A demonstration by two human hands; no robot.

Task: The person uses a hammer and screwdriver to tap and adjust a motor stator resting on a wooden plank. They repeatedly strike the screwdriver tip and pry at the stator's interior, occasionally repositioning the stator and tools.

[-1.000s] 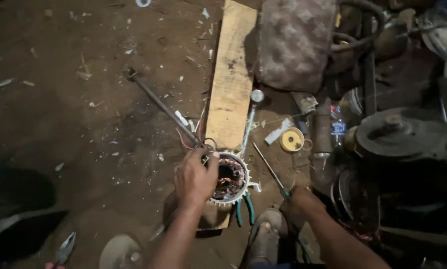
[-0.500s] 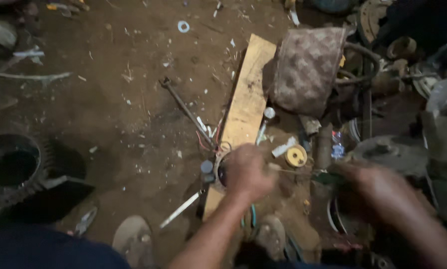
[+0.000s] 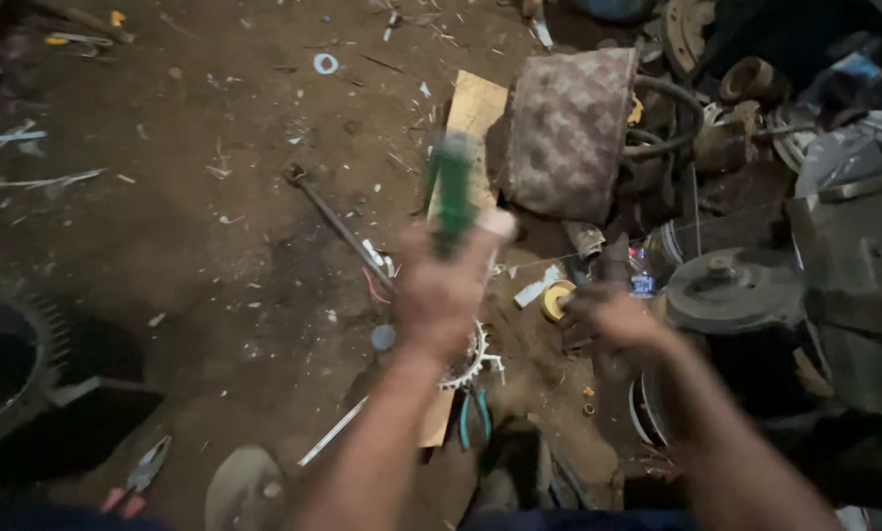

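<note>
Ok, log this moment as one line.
left hand: grips green-handled tool | right hand: blurred, grip unclear | toothed ring: on plank

The left hand [image 3: 449,285] is gripping a green-handled tool [image 3: 452,193], its handle pointing up and away over the wooden plank [image 3: 472,118]. Under that wrist a toothed metal ring [image 3: 469,362] is lying on the plank's near end (mostly hidden by the hand). The right hand [image 3: 613,313] is blurring beside a small yellow tape roll [image 3: 557,299]; what it is holding cannot be made out. A long metal rod [image 3: 338,224] is lying on the dirt floor [image 3: 166,246], and red-handled pliers [image 3: 136,477] are sitting near the bottom left.
</note>
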